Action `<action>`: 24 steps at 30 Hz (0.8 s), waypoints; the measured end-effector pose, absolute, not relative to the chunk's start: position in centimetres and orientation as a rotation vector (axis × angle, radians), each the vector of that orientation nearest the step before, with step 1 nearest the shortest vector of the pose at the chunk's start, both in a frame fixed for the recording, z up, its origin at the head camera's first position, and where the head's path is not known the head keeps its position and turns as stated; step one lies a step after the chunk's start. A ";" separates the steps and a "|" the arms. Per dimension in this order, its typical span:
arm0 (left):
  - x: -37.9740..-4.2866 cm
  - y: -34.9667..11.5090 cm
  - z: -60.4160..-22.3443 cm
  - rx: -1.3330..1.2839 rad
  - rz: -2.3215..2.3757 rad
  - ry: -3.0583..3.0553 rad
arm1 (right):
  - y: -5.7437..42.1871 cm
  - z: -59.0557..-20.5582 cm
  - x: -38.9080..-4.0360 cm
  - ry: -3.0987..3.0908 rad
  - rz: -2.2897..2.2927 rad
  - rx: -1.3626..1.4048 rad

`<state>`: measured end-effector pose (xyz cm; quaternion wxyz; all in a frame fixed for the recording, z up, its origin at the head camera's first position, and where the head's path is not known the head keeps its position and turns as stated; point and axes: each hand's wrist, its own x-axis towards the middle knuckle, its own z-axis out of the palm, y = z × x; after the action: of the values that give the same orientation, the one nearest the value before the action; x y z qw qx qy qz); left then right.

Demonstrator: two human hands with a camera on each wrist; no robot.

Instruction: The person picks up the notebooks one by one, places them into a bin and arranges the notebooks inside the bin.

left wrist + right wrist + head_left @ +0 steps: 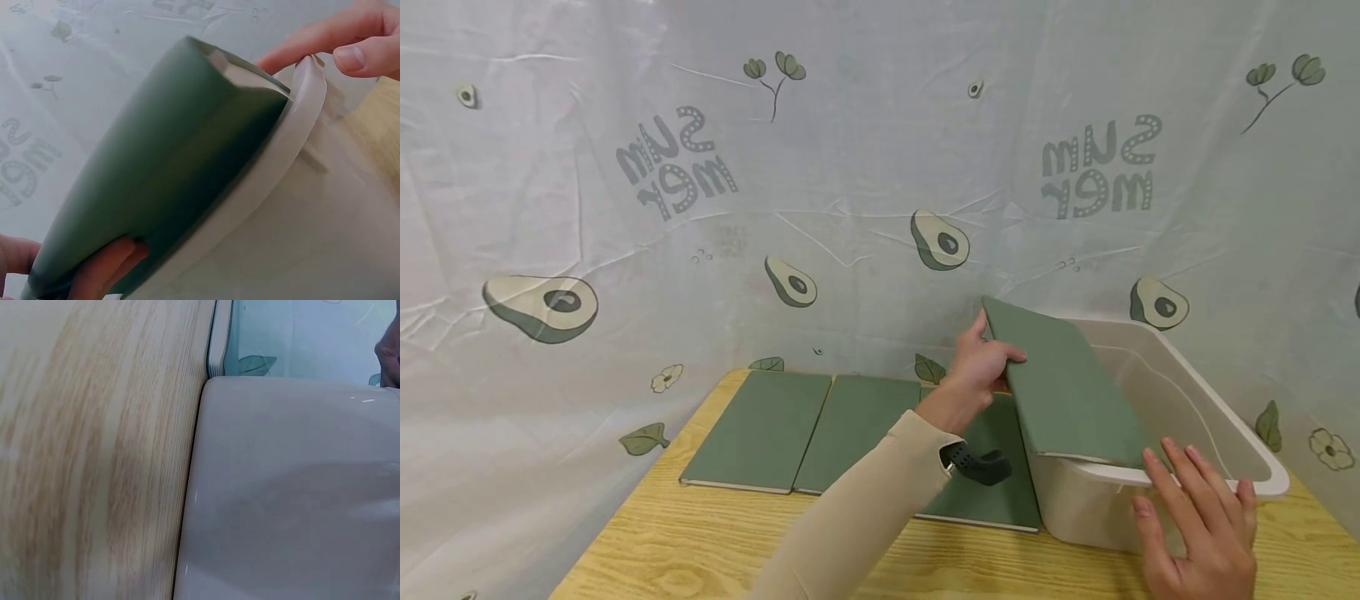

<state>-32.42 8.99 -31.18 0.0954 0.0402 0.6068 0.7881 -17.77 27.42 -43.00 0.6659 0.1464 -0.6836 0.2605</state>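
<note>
A green hardcover book (1067,383) lies tilted across the left part of a white plastic bin (1090,508). My left hand (981,362) grips its left edge, the thumb on the upper cover and the other fingers beneath. The left wrist view shows the book (144,156) over the bin's rim (250,187), its page edges facing the right hand. My right hand (1206,525) is at the bin's front rim, fingers extended, the index fingertip by the book's near corner. In the right wrist view the bin's outer wall (294,481) fills much of the frame.
Three similar green books lie in a row on the wooden table: a left one (760,425), a middle one (865,417) and a right one (992,467) beside the bin, partly behind the left forearm. A printed white sheet (850,150) hangs behind the table.
</note>
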 end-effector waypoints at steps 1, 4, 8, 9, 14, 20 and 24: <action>-32.4 9.4 -31.2 0.118 2.331 1.810 | 27.4 -43.0 -17.8 -1.539 0.587 0.333; -32.3 10.8 -31.1 0.126 2.324 1.839 | 27.3 -42.9 -17.9 -1.525 0.588 0.337; -32.1 12.4 -30.8 0.133 2.274 1.980 | 27.3 -42.8 -17.8 -1.525 0.583 0.337; -32.0 12.7 -30.7 0.138 2.250 2.030 | 27.3 -42.8 -17.7 -1.524 0.582 0.337; -31.8 13.9 -30.5 0.165 2.069 2.272 | 27.2 -42.6 -17.8 -1.497 0.575 0.344; -31.8 14.9 -30.6 0.190 1.941 2.373 | 27.3 -42.7 -17.7 -1.520 0.579 0.337; -31.6 15.5 -30.6 0.191 1.943 2.364 | 27.4 -42.8 -17.7 -1.532 0.575 0.341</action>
<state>-31.62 15.53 -30.65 0.0375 0.0622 0.7705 0.6332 -17.68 27.43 -42.82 0.6705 0.1512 -0.6801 0.2550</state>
